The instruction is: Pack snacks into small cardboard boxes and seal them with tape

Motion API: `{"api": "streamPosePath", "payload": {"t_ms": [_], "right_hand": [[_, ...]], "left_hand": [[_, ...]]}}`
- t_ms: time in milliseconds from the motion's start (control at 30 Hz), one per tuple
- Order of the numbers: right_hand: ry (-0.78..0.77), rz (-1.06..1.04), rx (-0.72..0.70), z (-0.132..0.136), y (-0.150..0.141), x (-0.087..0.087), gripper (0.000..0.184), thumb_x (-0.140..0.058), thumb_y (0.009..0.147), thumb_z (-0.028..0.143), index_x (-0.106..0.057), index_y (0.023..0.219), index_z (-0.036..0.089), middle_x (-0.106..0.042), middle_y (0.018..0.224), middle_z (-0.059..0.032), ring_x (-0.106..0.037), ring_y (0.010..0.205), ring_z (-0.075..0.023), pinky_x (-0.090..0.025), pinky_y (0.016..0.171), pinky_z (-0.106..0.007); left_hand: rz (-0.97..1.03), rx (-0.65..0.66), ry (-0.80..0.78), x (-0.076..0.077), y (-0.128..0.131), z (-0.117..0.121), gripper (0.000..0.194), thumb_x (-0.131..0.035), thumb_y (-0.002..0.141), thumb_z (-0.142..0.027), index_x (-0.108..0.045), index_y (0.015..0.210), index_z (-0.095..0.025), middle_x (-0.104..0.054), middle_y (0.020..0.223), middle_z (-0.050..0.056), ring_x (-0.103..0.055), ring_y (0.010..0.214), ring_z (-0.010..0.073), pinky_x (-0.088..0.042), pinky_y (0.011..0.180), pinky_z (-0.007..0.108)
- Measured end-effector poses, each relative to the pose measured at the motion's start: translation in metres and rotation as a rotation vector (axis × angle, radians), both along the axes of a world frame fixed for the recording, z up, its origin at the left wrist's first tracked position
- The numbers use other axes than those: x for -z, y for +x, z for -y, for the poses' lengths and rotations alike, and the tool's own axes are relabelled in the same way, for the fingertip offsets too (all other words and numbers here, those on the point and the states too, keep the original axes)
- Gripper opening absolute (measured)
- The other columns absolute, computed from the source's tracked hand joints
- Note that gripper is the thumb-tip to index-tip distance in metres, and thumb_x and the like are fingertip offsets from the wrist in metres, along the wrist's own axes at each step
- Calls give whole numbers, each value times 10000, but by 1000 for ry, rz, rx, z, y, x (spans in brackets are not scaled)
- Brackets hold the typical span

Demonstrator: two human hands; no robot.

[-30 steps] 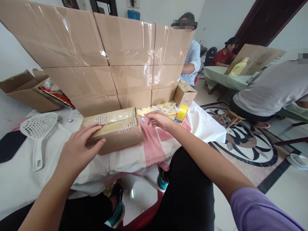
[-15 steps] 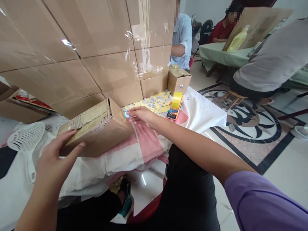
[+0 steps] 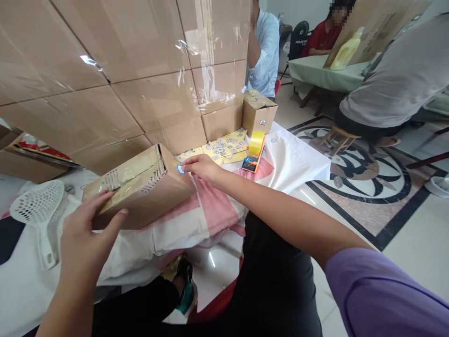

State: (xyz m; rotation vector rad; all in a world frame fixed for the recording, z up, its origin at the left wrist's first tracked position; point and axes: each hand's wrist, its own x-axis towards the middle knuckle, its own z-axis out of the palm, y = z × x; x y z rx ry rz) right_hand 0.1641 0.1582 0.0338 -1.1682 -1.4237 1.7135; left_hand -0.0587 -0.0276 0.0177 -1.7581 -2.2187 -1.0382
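Observation:
A taped cardboard box (image 3: 140,182) lies on the cloth-covered table in front of me. My left hand (image 3: 93,220) grips its near left end, fingers over the top and thumb on the near side. At the box's right end is a small white sticker with a blue edge (image 3: 180,169). The fingertips of my right hand (image 3: 203,168) are pinched together at the sticker's right edge. Whether the sticker lies fully flat on the cardboard, I cannot tell.
A tape dispenser with yellow tape (image 3: 256,150) stands right of a yellow patterned sheet (image 3: 224,147). Behind it is a small box with a sticker (image 3: 259,112). Tall taped cardboard (image 3: 150,70) rises at the back. A white slotted skimmer (image 3: 38,206) lies left. Several people sit beyond.
My right fingertips have shifted slightly off the sticker, so more of it shows against the box. My left hand keeps its hold. The camera view has moved a little.

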Motion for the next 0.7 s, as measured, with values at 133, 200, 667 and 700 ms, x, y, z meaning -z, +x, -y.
{"api": "streamPosePath", "payload": {"t_ms": [133,200,667,700], "right_hand": [[56,-6,-18,4,-8,6,199,-701,806,92,-612,642,163,-601,611,37,-540,572,-73,-431,599,-188],[44,33,-6,4,-11,12,149,-687,801,90,-605,711,177,-600,611,38,-562,565,-92,-435,575,-197],[47,137,-220,24,6,15,623,-616,722,-1,-694,1314,178,-562,517,53,-521,502,-124,-402,528,-217],[58,150,-202,26,4,16,630,-617,718,9,-687,1322,170,-570,528,44,-552,528,-138,-416,540,-223]], "left_hand": [[-60,-23,-34,-2,6,0,541,-569,895,-529,-638,1303,-181,-646,1376,165,-602,1281,354,-437,1120,524],[-107,-32,-61,-2,11,0,546,-529,908,-552,-621,1308,-191,-641,1378,162,-591,1283,368,-417,1120,550],[-221,-52,-136,-3,12,1,544,-471,928,-592,-572,1320,-228,-602,1430,148,-551,1313,392,-385,1108,589],[-218,-55,-123,-4,11,1,541,-479,924,-593,-581,1314,-232,-609,1424,145,-555,1312,392,-384,1112,589]]}}
